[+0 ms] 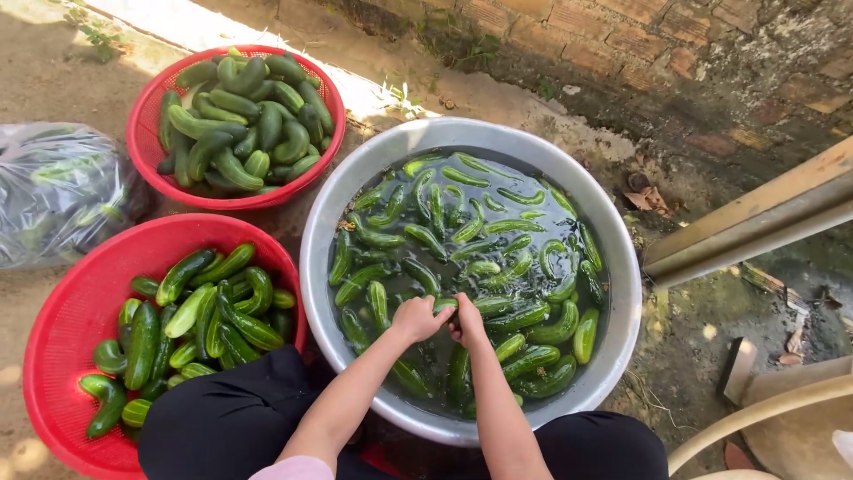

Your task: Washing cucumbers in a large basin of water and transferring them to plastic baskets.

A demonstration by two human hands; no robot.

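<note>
Both hands meet over the big metal basin (622, 267). Left hand (416, 317) and right hand (468, 322) are curled around one small cucumber (444, 304), each gripping one end, with only a bit of green showing between them. It sits just above the water, near six o'clock in the basin (many more cucumbers (498, 258) float all around it).

I think the cucumber is wet and slippery, firm and not heavy. It would not squash easily. Holding it at both ends, with fingers wrapped round, looks like the safest way to keep it from sliding out.

At nine o'clock from the basin is a red plastic basket (71, 311) with cucumbers in it, next to the person's knee. At eleven o'clock is a second red basket (142, 133), piled high. At ten o'clock, by the picture's edge, lies a clear plastic bag (53, 187), shiny and crinkled, with green things inside. I see no labels or signs.
</note>
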